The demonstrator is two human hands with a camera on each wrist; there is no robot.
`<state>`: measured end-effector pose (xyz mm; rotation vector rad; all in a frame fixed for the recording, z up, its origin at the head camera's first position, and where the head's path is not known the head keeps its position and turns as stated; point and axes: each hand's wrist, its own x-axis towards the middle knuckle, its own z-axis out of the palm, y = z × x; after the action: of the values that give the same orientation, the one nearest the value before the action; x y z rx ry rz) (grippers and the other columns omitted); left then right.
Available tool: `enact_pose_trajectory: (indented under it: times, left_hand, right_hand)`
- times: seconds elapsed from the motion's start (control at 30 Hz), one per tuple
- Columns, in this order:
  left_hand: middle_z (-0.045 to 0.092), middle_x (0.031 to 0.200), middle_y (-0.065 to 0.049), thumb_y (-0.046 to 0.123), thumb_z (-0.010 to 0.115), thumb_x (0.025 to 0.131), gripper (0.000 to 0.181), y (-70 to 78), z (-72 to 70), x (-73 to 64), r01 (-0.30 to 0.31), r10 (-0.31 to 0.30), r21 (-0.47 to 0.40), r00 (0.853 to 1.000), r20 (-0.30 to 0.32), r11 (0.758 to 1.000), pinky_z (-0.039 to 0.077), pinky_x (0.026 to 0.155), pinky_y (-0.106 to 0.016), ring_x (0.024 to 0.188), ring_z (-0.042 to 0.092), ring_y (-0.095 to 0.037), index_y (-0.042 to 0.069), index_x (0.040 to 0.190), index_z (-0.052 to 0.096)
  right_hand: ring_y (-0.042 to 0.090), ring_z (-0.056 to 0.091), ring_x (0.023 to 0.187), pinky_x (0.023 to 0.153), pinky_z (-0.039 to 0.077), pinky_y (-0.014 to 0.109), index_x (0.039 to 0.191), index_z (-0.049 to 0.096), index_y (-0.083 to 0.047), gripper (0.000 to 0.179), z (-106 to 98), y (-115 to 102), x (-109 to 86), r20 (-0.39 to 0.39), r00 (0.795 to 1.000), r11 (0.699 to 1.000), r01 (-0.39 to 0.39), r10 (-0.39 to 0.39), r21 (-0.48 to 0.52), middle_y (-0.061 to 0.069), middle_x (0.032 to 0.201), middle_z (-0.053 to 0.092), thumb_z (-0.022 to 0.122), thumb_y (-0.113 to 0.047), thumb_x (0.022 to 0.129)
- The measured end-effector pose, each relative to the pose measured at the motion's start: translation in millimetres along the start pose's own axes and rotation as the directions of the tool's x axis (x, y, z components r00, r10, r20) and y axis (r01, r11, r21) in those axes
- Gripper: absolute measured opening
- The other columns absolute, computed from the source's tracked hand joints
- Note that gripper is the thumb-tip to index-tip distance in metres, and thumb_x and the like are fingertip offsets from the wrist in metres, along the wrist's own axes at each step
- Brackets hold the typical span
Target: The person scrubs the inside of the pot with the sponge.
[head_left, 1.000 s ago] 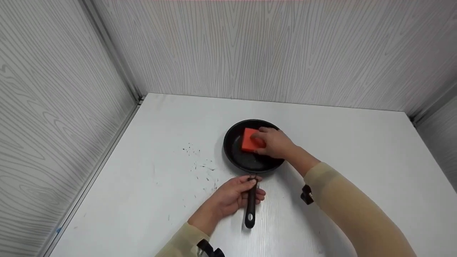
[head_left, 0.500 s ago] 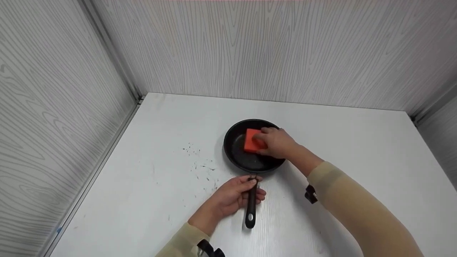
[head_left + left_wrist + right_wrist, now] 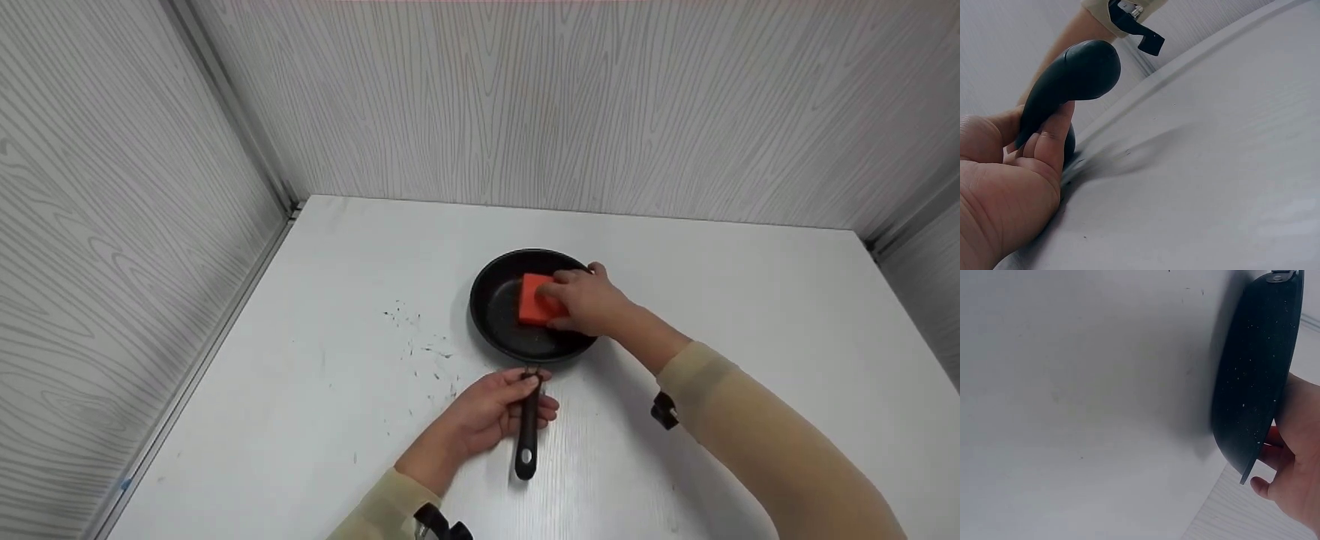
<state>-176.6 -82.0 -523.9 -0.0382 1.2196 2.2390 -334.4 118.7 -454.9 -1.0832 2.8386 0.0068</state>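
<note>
A black frying pan is on the white table, its handle pointing toward me. My left hand grips that handle close to the pan, thumb on top and fingers beneath; the left wrist view shows the fingers curled about the handle. Inside the pan, my right hand holds a red-orange sponge against the pan's inner surface. In the right wrist view the pan's speckled outer wall hides the sponge and part of the right hand.
Dark crumbs and smears are scattered on the table left of the pan. Grey wood-grain panels rise behind and at the left, with another at the right edge.
My right hand has slid the sponge slightly to the right and a little toward me inside the pan. The left hand and the pan have stayed in place.
</note>
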Motion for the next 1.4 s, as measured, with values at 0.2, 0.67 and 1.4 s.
enact_pose_trajectory:
  times: [0.2,0.67,1.4]
  left_hand:
    - [0.076,0.102,-0.018,0.017,0.062,0.109,0.037,1.0,-1.1,-0.3,0.002,-0.002,-0.003,1.0,-0.006,1.0,0.064,0.089,-0.04,0.092,0.077,-0.023,-0.003,0.14,0.061]
    - [0.076,0.103,-0.018,0.018,0.062,0.109,0.039,0.9,-2.6,-2.7,0.008,-0.008,-0.002,1.0,-0.006,1.0,0.064,0.089,-0.04,0.092,0.077,-0.023,-0.004,0.141,0.06]
    - [0.077,0.102,-0.019,0.017,0.063,0.108,0.039,0.2,1.8,-1.2,0.002,-0.002,0.001,1.0,-0.01,1.0,0.063,0.091,-0.041,0.092,0.077,-0.024,-0.004,0.141,0.06]
  right_hand:
    - [0.04,0.054,0.138,0.118,0.027,0.072,0.141,0.063,-0.018,0.054,0,0,-3.5,0.009,1.0,1.0,0.007,-0.007,0.019,0.023,0.147,0.057,0.08,-0.042,0.096]
    - [0.038,0.053,0.14,0.12,0.024,0.074,0.144,0.063,-0.018,0.056,0,0,-8.7,0.061,0.998,0.998,0.013,-0.017,0.068,0.021,0.148,0.058,0.079,-0.043,0.097]
    - [0.036,0.058,0.135,0.125,0.019,0.069,0.14,0.068,-0.017,0.055,-6,-2,-17.6,0.08,0.996,0.987,0.017,-0.03,0.159,0.018,0.141,0.065,0.085,-0.039,0.093]
